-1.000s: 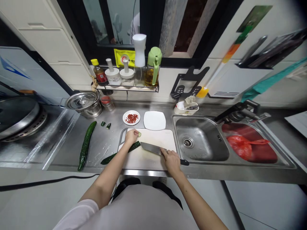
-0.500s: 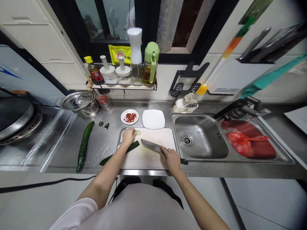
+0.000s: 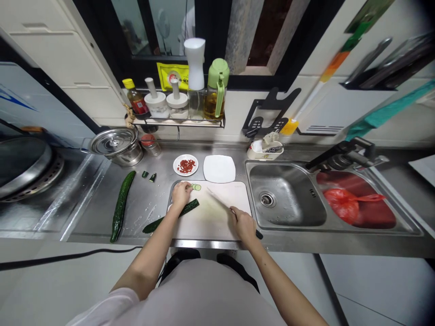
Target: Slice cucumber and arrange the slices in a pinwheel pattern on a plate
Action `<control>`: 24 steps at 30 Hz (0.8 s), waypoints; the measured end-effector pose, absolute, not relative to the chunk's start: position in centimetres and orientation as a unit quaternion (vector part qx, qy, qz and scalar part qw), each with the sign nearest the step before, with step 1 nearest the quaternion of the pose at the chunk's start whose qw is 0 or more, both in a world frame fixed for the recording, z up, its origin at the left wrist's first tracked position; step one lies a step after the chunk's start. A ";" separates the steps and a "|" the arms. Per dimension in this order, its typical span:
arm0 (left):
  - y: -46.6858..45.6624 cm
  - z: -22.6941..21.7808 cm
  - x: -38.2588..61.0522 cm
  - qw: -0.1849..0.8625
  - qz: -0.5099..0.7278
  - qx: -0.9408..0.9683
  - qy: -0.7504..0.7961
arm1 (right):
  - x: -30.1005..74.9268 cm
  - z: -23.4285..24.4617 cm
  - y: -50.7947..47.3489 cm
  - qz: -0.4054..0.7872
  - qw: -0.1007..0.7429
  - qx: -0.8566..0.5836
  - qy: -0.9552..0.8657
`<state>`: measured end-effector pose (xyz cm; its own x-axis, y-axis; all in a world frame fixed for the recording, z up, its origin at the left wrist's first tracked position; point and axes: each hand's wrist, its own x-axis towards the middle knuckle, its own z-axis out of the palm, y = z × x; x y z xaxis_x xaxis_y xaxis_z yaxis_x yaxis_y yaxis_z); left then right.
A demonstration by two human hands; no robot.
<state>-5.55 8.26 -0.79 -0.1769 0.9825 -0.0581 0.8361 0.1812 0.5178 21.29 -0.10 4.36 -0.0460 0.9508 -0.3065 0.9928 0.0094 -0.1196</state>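
Note:
On the white cutting board [image 3: 217, 226], my left hand [image 3: 181, 194] is closed, its bent fingertips at a short row of pale cucumber slices [image 3: 196, 187] near the upper left edge. My right hand [image 3: 244, 225] grips a kitchen knife [image 3: 220, 199] by its black handle; the blade is turned nearly edge-on and points up and left, apart from the cucumber. A cut cucumber [image 3: 190, 207] lies slantwise under my left forearm, which hides its middle. Left of the board lies a whole cucumber [image 3: 121, 206]. Two small cucumber ends [image 3: 152, 177] rest above it.
Behind the board stand a plate of chopped red pieces [image 3: 186, 165] and a white square plate [image 3: 219, 168]. To the right is the sink [image 3: 288, 194], with a red bag [image 3: 343, 206] in its far basin. A lidded steel pot [image 3: 117, 147] stands back left.
My left hand has shifted slightly at the slices, and more of them now show in a row. The knife blade has rolled from showing its flat side to nearly edge-on.

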 end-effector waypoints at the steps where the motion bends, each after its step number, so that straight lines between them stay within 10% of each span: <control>1: 7.5 -0.6 -5.7 0.195 0.204 0.608 0.743 | 21.1 4.5 0.0 -0.163 0.073 0.693 0.698; 24: -0.2 -0.5 -6.4 0.231 0.110 0.733 0.630 | 15.2 4.5 -0.6 -0.241 0.097 0.611 0.747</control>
